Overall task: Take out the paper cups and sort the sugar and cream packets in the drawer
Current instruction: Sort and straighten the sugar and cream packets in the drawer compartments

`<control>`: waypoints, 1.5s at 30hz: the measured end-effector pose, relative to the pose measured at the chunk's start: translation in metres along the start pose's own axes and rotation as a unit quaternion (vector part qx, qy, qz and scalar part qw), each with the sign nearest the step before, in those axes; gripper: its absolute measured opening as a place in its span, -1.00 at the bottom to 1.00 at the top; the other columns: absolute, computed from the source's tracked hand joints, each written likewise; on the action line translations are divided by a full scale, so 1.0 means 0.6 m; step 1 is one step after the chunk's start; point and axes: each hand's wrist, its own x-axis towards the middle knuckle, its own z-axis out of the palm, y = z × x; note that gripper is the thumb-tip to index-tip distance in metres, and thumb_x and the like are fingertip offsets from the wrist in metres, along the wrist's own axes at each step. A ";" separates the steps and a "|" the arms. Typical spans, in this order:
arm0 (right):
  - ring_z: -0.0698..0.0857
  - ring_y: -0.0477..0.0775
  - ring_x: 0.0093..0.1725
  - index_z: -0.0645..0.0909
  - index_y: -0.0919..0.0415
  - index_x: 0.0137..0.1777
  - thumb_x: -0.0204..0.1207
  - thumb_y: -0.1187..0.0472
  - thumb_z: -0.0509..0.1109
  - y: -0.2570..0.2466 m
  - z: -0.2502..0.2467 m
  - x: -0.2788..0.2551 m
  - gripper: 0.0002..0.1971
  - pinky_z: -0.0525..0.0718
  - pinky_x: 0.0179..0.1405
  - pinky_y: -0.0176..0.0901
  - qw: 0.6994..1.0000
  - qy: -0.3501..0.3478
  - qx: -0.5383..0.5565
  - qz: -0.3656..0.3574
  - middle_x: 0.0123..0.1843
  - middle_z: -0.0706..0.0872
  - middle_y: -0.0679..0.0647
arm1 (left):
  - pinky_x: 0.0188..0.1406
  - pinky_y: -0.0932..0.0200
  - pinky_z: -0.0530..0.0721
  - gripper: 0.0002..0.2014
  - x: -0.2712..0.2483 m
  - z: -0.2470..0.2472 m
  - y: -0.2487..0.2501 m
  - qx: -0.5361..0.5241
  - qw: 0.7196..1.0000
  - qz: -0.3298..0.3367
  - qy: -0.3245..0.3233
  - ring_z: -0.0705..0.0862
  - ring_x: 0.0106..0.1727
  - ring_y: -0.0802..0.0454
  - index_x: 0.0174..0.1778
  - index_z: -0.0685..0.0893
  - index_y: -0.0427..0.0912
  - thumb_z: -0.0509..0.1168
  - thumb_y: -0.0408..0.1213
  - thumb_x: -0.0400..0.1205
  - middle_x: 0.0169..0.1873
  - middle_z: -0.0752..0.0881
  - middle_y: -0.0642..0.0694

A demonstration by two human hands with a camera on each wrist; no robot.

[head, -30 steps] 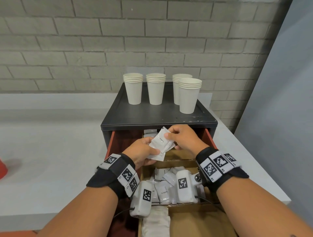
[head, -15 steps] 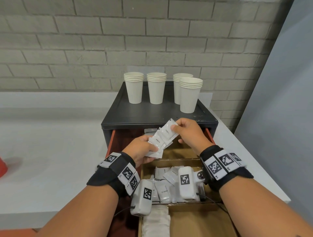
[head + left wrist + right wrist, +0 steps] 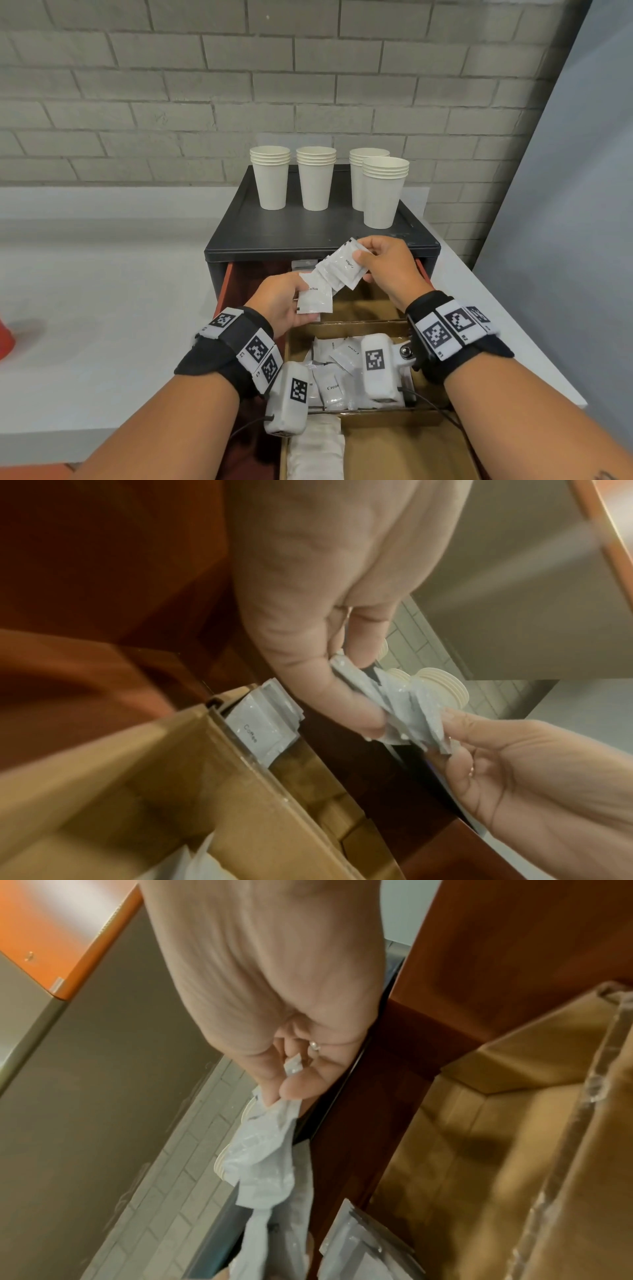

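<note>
Both hands hold white packets above the open drawer [image 3: 363,325]. My left hand [image 3: 284,301] grips a packet marked Coffee [image 3: 315,298] between thumb and fingers. My right hand [image 3: 383,263] pinches a small fan of white packets [image 3: 342,267], drawn up and to the right of the left hand's packet. In the left wrist view the packets [image 3: 407,712] bridge both hands; in the right wrist view they [image 3: 263,1158] hang from my fingertips. Several stacks of white paper cups [image 3: 315,178] stand on the black cabinet top [image 3: 308,233].
The drawer has cardboard dividers [image 3: 346,323]. The middle compartment holds a pile of Cream packets [image 3: 330,387]; the back one holds Coffee packets [image 3: 260,723]. White packets [image 3: 315,452] lie in the near left section. A grey counter [image 3: 102,308] flanks the cabinet.
My right hand has lifted up and to the right, pulling its packets apart from the one in my left hand. The left hand has stayed nearly still.
</note>
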 end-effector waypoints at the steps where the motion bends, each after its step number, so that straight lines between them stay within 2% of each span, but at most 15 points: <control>1: 0.68 -0.03 0.05 0.64 0.20 0.20 0.64 0.27 0.27 -0.001 0.000 0.000 -0.80 0.61 -0.28 -0.39 1.000 -0.005 0.007 0.005 0.10 0.70 0.07 | 0.12 -0.12 0.65 -0.74 0.000 0.001 0.001 -0.003 1.000 0.002 0.003 0.60 0.28 -0.27 0.26 0.45 -0.17 0.12 -0.46 0.68 0.31 0.58 -0.27; 7: 0.67 -0.03 0.03 0.60 0.19 0.26 0.66 0.28 0.23 -0.002 0.002 0.001 -0.76 0.71 -0.17 -0.35 0.999 -0.030 0.017 0.023 0.16 0.66 0.08 | 0.15 -0.09 0.68 -0.81 0.002 0.006 0.001 0.025 1.000 0.012 0.009 0.64 0.28 -0.20 0.15 0.50 -0.18 0.11 -0.48 0.70 0.31 0.61 -0.25; 10: 0.67 -0.02 0.02 0.60 0.16 0.10 0.65 0.26 0.24 -0.006 0.003 -0.003 -0.87 0.71 -0.15 -0.32 1.000 -0.018 0.013 0.000 0.10 0.68 0.09 | 0.01 -0.04 0.70 -0.80 0.004 0.001 -0.001 0.043 0.999 0.018 0.012 0.69 0.16 -0.16 0.19 0.53 -0.24 0.13 -0.48 0.69 0.25 0.65 -0.27; 12: 0.66 -0.03 -0.02 0.56 0.12 -0.03 0.63 0.26 0.27 -0.011 0.004 -0.007 -0.94 0.70 -0.12 -0.34 0.999 0.003 0.014 -0.042 -0.02 0.66 0.01 | 0.03 -0.04 0.71 -0.74 0.004 -0.002 -0.001 0.049 0.999 0.019 0.013 0.70 0.13 -0.16 0.29 0.52 -0.28 0.17 -0.46 0.68 0.23 0.67 -0.28; 14: 0.63 -0.08 -0.10 0.53 0.05 -0.15 0.60 0.25 0.32 -0.014 0.008 -0.011 -0.88 0.65 -0.11 -0.40 0.995 0.016 -0.007 -0.096 -0.13 0.61 -0.08 | 0.04 -0.06 0.72 -0.73 0.003 -0.003 0.000 0.043 0.999 0.015 0.008 0.73 0.10 -0.16 0.31 0.50 -0.29 0.20 -0.43 0.68 0.18 0.70 -0.28; 18: 0.58 -0.12 -0.10 0.53 -0.01 -0.32 0.48 0.32 0.43 -0.013 0.025 -0.022 -0.76 0.54 -0.07 -0.42 0.973 -0.073 -0.113 -0.186 -0.14 0.57 -0.07 | -0.24 0.03 0.79 -0.78 -0.005 0.000 0.003 -0.015 0.999 0.006 -0.028 0.79 -0.19 -0.08 0.24 0.54 -0.33 0.13 -0.36 0.72 -0.09 0.76 -0.27; 20: 0.56 -0.10 -0.05 0.52 -0.05 -0.38 0.42 0.37 0.45 -0.006 0.035 -0.022 -0.69 0.50 -0.07 -0.37 0.957 -0.132 -0.158 -0.202 -0.13 0.53 -0.12 | -0.29 0.05 0.79 -0.73 -0.006 0.000 0.004 -0.047 0.998 0.006 -0.048 0.80 -0.24 -0.08 0.24 0.58 -0.34 0.08 -0.29 0.74 -0.11 0.77 -0.27; 24: 0.54 -0.06 0.11 0.60 -0.04 -0.39 0.39 0.36 0.50 0.002 0.041 -0.018 -0.72 0.49 0.04 -0.35 0.953 -0.167 -0.183 -0.175 -0.05 0.51 -0.17 | -0.07 -0.06 0.73 -0.69 -0.005 -0.003 0.007 -0.086 0.994 0.007 -0.074 0.76 -0.04 -0.17 0.20 0.57 -0.23 0.05 -0.13 0.75 0.07 0.74 -0.30; 28: 0.57 -0.10 0.06 0.77 0.23 -0.25 0.40 0.31 0.51 -0.004 0.029 -0.021 -0.97 0.56 0.13 -0.19 0.964 -0.178 -0.129 -0.147 -0.03 0.57 -0.13 | -0.13 -0.01 0.77 -0.77 -0.005 0.000 0.004 -0.034 0.995 0.056 -0.082 0.75 -0.12 -0.09 0.25 0.54 -0.30 0.12 -0.41 0.70 -0.03 0.73 -0.27; 30: 0.58 -0.15 -0.04 0.73 0.23 -0.23 0.47 0.26 0.46 -0.005 0.027 -0.018 -0.92 0.56 0.05 -0.20 0.976 -0.131 -0.110 -0.133 -0.10 0.61 -0.10 | -0.20 0.04 0.78 -0.80 -0.006 0.000 0.004 -0.014 0.994 0.066 -0.082 0.75 -0.10 -0.08 0.21 0.54 -0.28 0.13 -0.45 0.70 0.01 0.73 -0.26; 32: 0.59 -0.14 -0.16 0.63 0.19 -0.16 0.51 0.15 0.44 -0.006 0.027 -0.013 -0.89 0.56 -0.15 -0.25 0.987 -0.075 -0.110 -0.092 -0.16 0.62 -0.05 | -0.20 0.07 0.78 -0.83 -0.005 0.000 0.004 0.001 0.994 0.075 -0.078 0.76 -0.07 -0.07 0.15 0.56 -0.22 0.16 -0.44 0.69 0.09 0.72 -0.26; 35: 0.66 -0.09 -0.14 0.52 0.18 0.06 0.44 0.05 0.50 -0.004 0.030 -0.014 -0.68 0.61 -0.34 -0.35 0.989 -0.125 -0.072 0.013 -0.07 0.67 0.00 | -0.21 0.11 0.79 -0.84 -0.006 -0.001 0.002 0.019 0.991 0.096 -0.087 0.78 -0.10 -0.05 0.09 0.58 -0.16 0.24 -0.46 0.64 0.06 0.75 -0.21; 37: 0.67 -0.10 -0.12 0.50 0.16 0.16 0.44 0.11 0.52 -0.004 0.032 -0.020 -0.63 0.65 -0.34 -0.33 0.983 -0.173 -0.038 0.048 0.02 0.67 0.03 | -0.13 0.09 0.79 -0.83 -0.006 0.000 0.001 0.016 0.990 0.100 -0.094 0.78 -0.04 -0.05 0.15 0.58 -0.17 0.23 -0.41 0.66 0.08 0.75 -0.19; 39: 0.68 -0.04 -0.10 0.52 0.17 0.14 0.44 0.23 0.51 -0.003 0.031 -0.020 -0.68 0.66 -0.28 -0.23 0.985 -0.166 -0.018 0.049 0.06 0.69 0.09 | -0.13 0.08 0.79 -0.79 -0.008 0.001 0.001 -0.014 0.991 0.091 -0.093 0.78 -0.05 -0.04 0.24 0.57 -0.21 0.14 -0.34 0.72 0.06 0.76 -0.19; 45: 0.68 0.07 0.03 0.52 0.14 0.13 0.45 0.35 0.49 -0.001 0.011 -0.009 -0.69 0.70 -0.13 -0.14 0.989 -0.138 0.011 0.049 0.04 0.67 0.07 | -0.33 0.21 0.78 -0.72 -0.003 0.001 0.004 -0.040 0.995 0.082 -0.042 0.77 -0.07 -0.04 0.32 0.56 -0.25 0.10 -0.31 0.74 0.08 0.75 -0.24</control>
